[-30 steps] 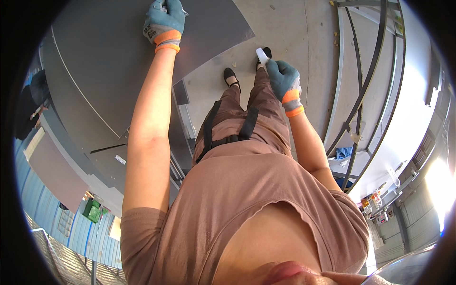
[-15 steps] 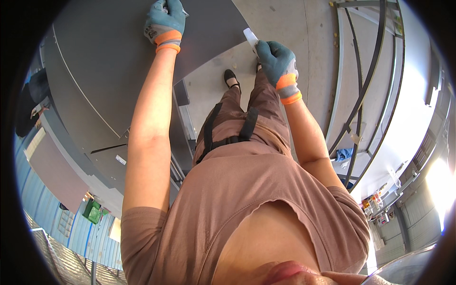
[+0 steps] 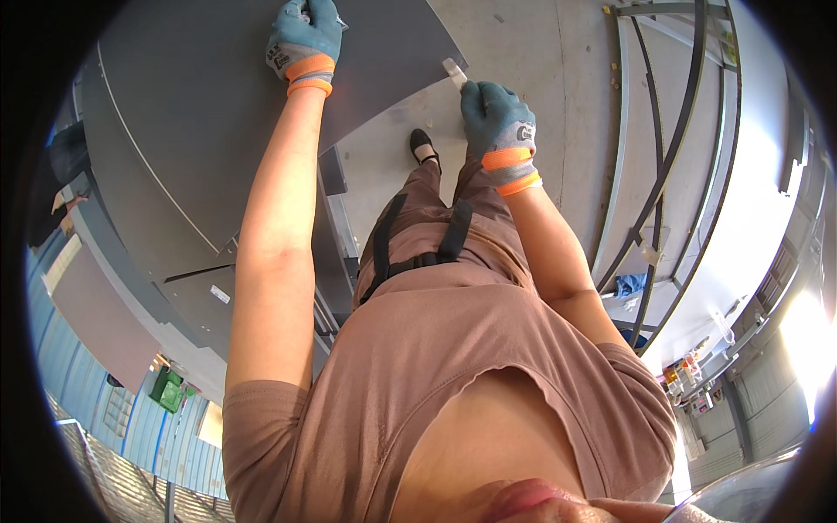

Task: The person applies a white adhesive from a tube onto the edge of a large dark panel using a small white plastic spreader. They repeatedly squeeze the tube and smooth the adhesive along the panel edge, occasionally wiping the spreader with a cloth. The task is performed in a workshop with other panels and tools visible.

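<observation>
A large dark grey panel (image 3: 200,113) stretches under my left arm toward the far side. My left hand (image 3: 305,37), in a teal-and-grey glove with an orange cuff, is over the panel at the top of the view. Its fingers are closed, and a small pale bit shows beside them; what it belongs to is hidden. My right hand (image 3: 499,120), gloved the same way, is closed round a flat, pale, blade-like strip (image 3: 454,73). The strip's rounded end points up and left, by the panel's right corner; whether they touch I cannot tell.
A metal frame rack (image 3: 667,174) with curved-looking bars stands at the right, a blue cloth (image 3: 629,285) low in it. At the far left another person (image 3: 59,170) is partly visible. A green bin (image 3: 167,390) lies lower left. Concrete floor (image 3: 540,44) shows beyond my feet.
My right hand has moved slightly left and toward the panel's corner, turning so that the back of the glove shows more. My left hand has hardly moved.
</observation>
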